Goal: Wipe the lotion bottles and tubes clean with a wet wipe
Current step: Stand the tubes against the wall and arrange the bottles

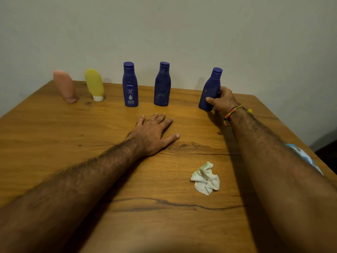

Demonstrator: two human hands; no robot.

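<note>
My right hand [221,102] has its grip curled round the lower body of the rightmost blue bottle [210,89], thumb across the front, fingers behind; the bottle leans toward the right and its base meets the bench [54,143] near the far right corner. My left hand [155,132] lies flat, palm down, fingers spread and straight, holding nothing, in the middle of the bench.

Along the far edge, close to the wall [164,24], the other things stand in a row, each apart from its neighbour: a pink tube [64,85] on its cap at the far left, a yellow tube [94,84] on its white cap beside it, then a labelled blue bottle [130,84], then a dusty blue bottle [162,84] with no label facing me. Bare wood lies between that row and my left hand.

The crumpled wet wipe [206,178] sits on the bench between my forearms, nearer the right one, touching neither. A blue-and-white packet [304,156] shows at the right edge of the bench, partly hidden behind my right forearm. The whole near left side of the bench is bare wood apart from my left arm.
</note>
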